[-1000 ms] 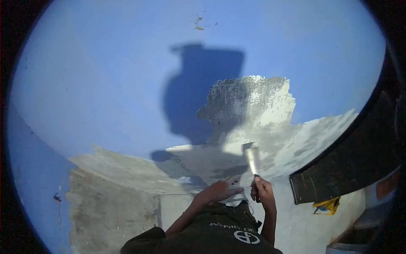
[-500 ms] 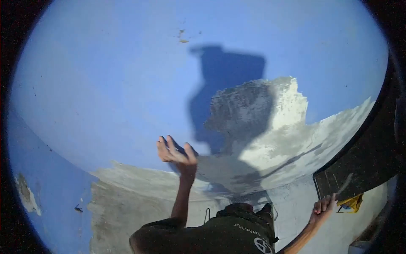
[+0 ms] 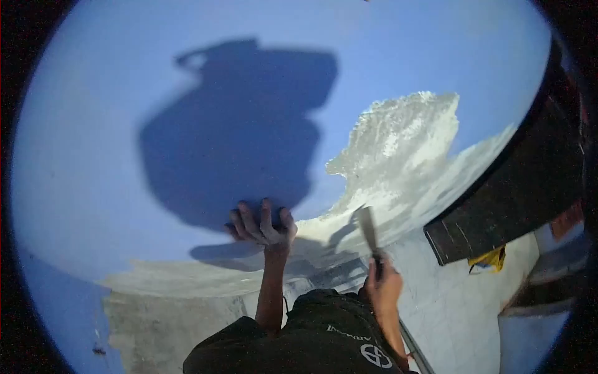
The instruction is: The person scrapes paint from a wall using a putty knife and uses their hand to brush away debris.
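Note:
My left hand [image 3: 263, 227] rests against the blue painted wall [image 3: 87, 174], fingers spread and bent, just above the edge where the paint gives way to grey. In my right hand [image 3: 385, 283] is a scraper [image 3: 369, 232], gripped by its dark handle with the narrow flat blade pointing up. The blade overlaps the lower part of a bare, whitish-grey patch [image 3: 398, 146] with ragged paint edges. To the left of this patch, a large head-shaped shadow falls over the blue paint above my left hand.
A dark panel [image 3: 511, 193] borders the wall on the right, with a yellow item [image 3: 489, 260] under its lower edge. Grey, paint-free wall [image 3: 168, 324] shows at the lower left. A metal rail [image 3: 416, 349] runs beside my dark shirt [image 3: 299, 343].
My right hand has swung in from the lower right, bringing the scraper up in front of the bare patch. My left hand now lies against the wall, and the shadow has shifted left and grown.

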Demonstrator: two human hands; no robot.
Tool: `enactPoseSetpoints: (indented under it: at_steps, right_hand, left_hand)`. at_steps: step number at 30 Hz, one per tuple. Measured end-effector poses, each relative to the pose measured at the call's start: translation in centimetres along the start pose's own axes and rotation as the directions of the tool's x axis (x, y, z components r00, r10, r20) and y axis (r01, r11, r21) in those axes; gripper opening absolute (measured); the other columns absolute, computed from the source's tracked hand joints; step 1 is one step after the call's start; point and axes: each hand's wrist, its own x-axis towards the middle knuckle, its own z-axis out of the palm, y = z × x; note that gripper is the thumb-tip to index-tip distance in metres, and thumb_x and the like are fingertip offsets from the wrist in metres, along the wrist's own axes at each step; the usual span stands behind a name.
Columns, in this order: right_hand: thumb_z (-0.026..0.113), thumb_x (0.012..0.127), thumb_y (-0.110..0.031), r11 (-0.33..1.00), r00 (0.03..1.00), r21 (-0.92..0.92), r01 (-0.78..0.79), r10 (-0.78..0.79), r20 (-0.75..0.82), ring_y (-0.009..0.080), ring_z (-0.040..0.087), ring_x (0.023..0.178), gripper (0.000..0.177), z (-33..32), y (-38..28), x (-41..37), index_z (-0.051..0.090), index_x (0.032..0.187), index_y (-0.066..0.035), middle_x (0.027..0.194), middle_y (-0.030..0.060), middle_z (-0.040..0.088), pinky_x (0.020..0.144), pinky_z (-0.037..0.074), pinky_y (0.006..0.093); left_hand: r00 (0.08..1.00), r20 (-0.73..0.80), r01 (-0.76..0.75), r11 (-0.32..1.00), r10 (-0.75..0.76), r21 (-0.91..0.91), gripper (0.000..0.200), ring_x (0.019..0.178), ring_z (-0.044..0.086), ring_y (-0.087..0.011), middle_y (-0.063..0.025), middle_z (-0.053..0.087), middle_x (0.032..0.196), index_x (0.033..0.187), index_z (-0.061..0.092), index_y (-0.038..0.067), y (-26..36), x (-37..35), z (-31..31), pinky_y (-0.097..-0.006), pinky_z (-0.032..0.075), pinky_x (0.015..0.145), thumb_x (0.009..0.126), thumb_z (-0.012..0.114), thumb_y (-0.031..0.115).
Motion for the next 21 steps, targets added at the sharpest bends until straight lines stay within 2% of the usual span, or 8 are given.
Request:
enactPoseSetpoints:
  at_steps: [3,5,7,11,14,15,19,21]
  right_hand:
    - [0.064,0.087,-0.017,0.982,0.981,-0.086,-0.166,0.173,0.088,0.0409,0.061,0.061,0.030,1.2,-1.1,-1.5,0.059,0.116,-0.009,0.068,0.0223,0.062,0.054,0.048,0.0440]
    - [0.065,0.085,-0.016,0.998,1.000,0.063,-0.027,0.026,0.015,0.0400,0.061,0.062,0.034,1.4,0.1,-2.5,0.059,0.118,-0.010,0.070,0.0209,0.062,0.055,0.048,0.0442]
    - [0.066,0.082,-0.015,0.996,0.995,0.012,-0.089,0.088,0.053,0.0388,0.063,0.067,0.042,-1.4,-1.5,-2.4,0.058,0.123,-0.012,0.077,0.0197,0.064,0.057,0.049,0.0442]
    - [0.067,0.082,-0.014,0.962,0.997,-0.266,0.066,-0.052,0.060,0.0392,0.061,0.063,0.049,-2.4,-2.0,-2.0,0.055,0.129,-0.012,0.077,0.0195,0.065,0.056,0.049,0.0432]
    - [0.064,0.086,-0.015,0.982,0.998,-0.185,0.028,-0.019,0.053,0.0315,0.062,0.058,0.048,-2.3,-3.0,-1.4,0.051,0.132,-0.011,0.073,0.0176,0.063,0.055,0.049,0.0368]
    - [0.062,0.089,-0.016,0.999,0.999,-0.019,-0.038,0.038,0.036,0.0253,0.062,0.058,0.047,-2.2,-4.1,-1.2,0.049,0.133,-0.011,0.073,0.0157,0.064,0.055,0.048,0.0339]
    - [0.053,0.097,-0.017,0.954,0.979,0.242,-0.177,0.145,0.146,0.0103,0.056,0.061,0.042,-4.8,-11.3,-0.2,0.045,0.137,-0.009,0.072,0.0095,0.064,0.054,0.045,0.0284]
    - [0.051,0.098,-0.015,0.964,0.994,0.264,-0.041,0.012,0.109,0.0074,0.055,0.062,0.042,-3.5,-11.4,0.3,0.045,0.139,-0.009,0.072,0.0063,0.063,0.053,0.044,0.0260]
  left_hand:
    - [0.999,0.042,0.000,0.999,0.001,-0.037,0.035,0.136,0.028,-0.0375,-0.0166,0.042,0.140,0.120,0.054,0.018,-0.2,-0.1,-0.3,-0.0594,0.014,0.110,0.093,0.053,0.041]
    - [0.999,0.047,0.011,0.997,-0.007,-0.071,0.028,0.136,0.028,-0.0386,-0.0172,0.043,0.139,0.113,0.060,0.018,-1.7,-3.5,-0.3,-0.0590,0.014,0.110,0.092,0.056,0.036]
    - [0.908,0.405,0.172,0.977,-0.108,-0.125,0.024,0.134,0.030,-0.0401,-0.0184,0.045,0.137,0.107,0.064,0.018,-2.7,-6.7,0.0,-0.0583,0.013,0.110,0.092,0.057,0.035]
    - [0.970,0.241,0.090,0.966,-0.030,-0.241,0.018,0.129,0.035,-0.0400,-0.0180,0.051,0.131,0.104,0.068,0.021,-2.0,-2.5,-0.5,-0.0566,0.015,0.109,0.088,0.059,0.024]
    - [0.991,0.127,-0.016,0.968,0.049,-0.249,0.023,0.125,0.040,-0.0395,-0.0155,0.055,0.128,0.102,0.071,0.025,-1.6,-1.9,-1.5,-0.0551,0.020,0.107,0.085,0.059,0.015]
    - [0.993,0.089,-0.049,0.968,0.073,-0.248,0.026,0.124,0.042,-0.0393,-0.0147,0.057,0.127,0.102,0.072,0.026,-1.3,-2.0,-1.6,-0.0546,0.021,0.106,0.084,0.059,0.012]
    - [0.984,0.174,0.011,0.949,0.046,-0.317,0.027,0.114,0.047,-0.0367,-0.0124,0.058,0.125,0.098,0.073,0.029,-1.6,-4.1,-0.7,-0.0517,0.028,0.100,0.082,0.059,0.011]
    - [0.993,0.121,0.024,0.958,0.011,-0.286,0.028,0.108,0.048,-0.0341,-0.0110,0.058,0.127,0.099,0.073,0.028,-1.5,-4.4,-0.6,-0.0500,0.031,0.093,0.082,0.057,0.012]
